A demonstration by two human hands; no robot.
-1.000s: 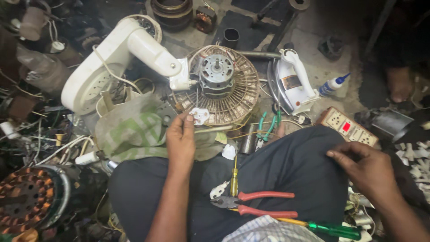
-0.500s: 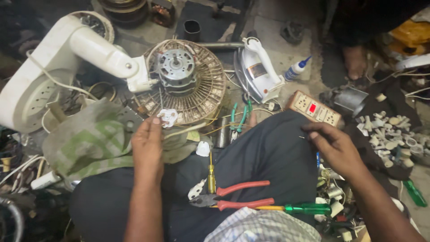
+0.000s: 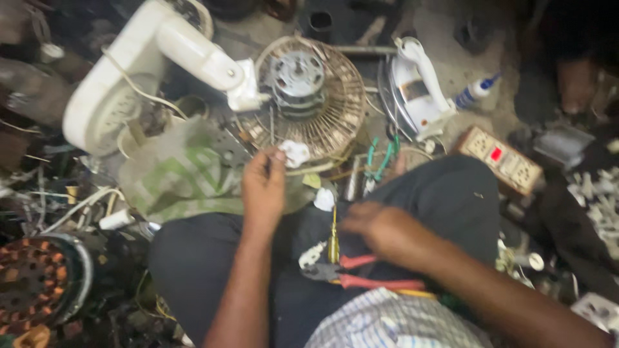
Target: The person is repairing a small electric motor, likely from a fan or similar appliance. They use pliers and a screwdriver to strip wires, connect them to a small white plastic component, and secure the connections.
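Right up close, on the person's dark lap, lie red-handled pliers (image 3: pixel 361 278) and a small screwdriver with a yellow handle (image 3: pixel 333 240). The right hand (image 3: pixel 380 229) is over the lap just above the pliers. It is blurry, so I cannot tell if its fingers are spread or curled. The left hand (image 3: pixel 263 183) reaches forward, and its fingertips pinch a small white plastic part (image 3: pixel 295 153) at the near edge of the fan cage (image 3: pixel 319 96).

The fan lies on the floor, with its bare metal motor (image 3: pixel 295 72) in the middle of the wire cage and its white stand (image 3: pixel 138 71) off to the left. To the right are a white clothes iron (image 3: pixel 416 87) and a beige power strip (image 3: pixel 504 158).

It looks like the person is working on the white part by the fan. I think the next move needs a tool from the lap, picked up with care while the left hand holds the part.
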